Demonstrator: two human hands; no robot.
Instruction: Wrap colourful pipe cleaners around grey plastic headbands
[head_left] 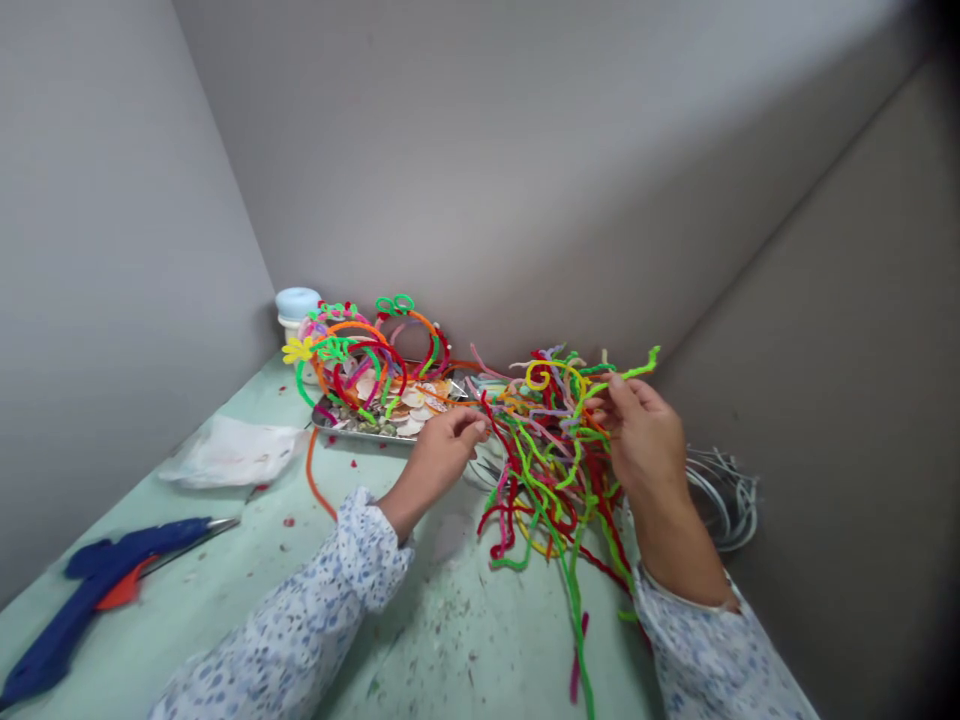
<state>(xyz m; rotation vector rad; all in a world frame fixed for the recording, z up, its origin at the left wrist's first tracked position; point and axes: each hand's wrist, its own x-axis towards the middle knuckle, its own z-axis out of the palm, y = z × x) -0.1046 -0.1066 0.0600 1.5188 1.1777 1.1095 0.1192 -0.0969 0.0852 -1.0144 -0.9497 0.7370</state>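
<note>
A tangled heap of pipe cleaners (pixel 536 470) in red, green, yellow, pink and orange lies on the table between my hands. My right hand (pixel 649 440) is at its right side, with thumb and fingers pinched on a lime-green pipe cleaner (pixel 643 368) whose tip sticks out to the right. At the heap's left edge, my left hand (pixel 448 447) has its fingers pressed together beside a red pipe cleaner (pixel 487 405). Whatever may be between those fingertips is hidden. Behind my left hand, a metal tray (pixel 367 438) carries shells and pebbles.
Several headbands (pixel 375 350) wound in bright pipe cleaners stand over the tray. A blue-lidded container (pixel 298 303) is at the back corner. At left lie a plastic bag (pixel 234 452) and a blue glue gun (pixel 112 575). Coiled grey cable (pixel 731 500) sits at right. Walls enclose the table.
</note>
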